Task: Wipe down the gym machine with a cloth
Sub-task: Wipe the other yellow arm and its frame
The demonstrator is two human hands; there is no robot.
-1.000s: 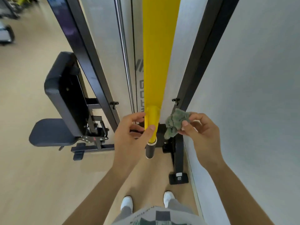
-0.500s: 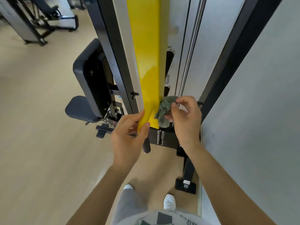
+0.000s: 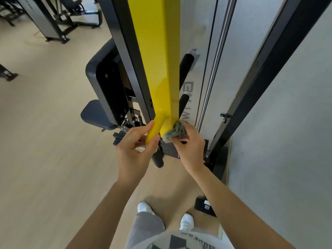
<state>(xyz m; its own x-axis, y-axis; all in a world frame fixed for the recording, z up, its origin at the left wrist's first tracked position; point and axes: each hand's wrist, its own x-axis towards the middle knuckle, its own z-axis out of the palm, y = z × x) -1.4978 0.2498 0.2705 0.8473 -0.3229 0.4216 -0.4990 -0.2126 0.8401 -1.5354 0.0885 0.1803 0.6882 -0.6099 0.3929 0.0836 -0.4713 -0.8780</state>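
Observation:
A tall yellow arm (image 3: 161, 56) of the gym machine hangs down in front of me, ending in a short yellow stub with a black handle grip (image 3: 158, 159) below it. My left hand (image 3: 133, 153) grips the yellow stub, thumb and fingers curled round it. My right hand (image 3: 188, 146) holds a bunched grey-green cloth (image 3: 175, 131) and presses it against the lower right edge of the yellow arm.
The machine's black frame posts (image 3: 260, 83) and a chrome guide rod (image 3: 217, 56) stand behind the arm, against a grey wall (image 3: 287, 123) on the right. A black padded seat and backrest (image 3: 100, 87) sit to the left. More machines (image 3: 59, 18) stand far left on the wooden floor.
The right hand has brought the cloth from beside the yellow arm onto its lower right edge. The left hand has kept its hold on the stub. My view has shifted right and closer.

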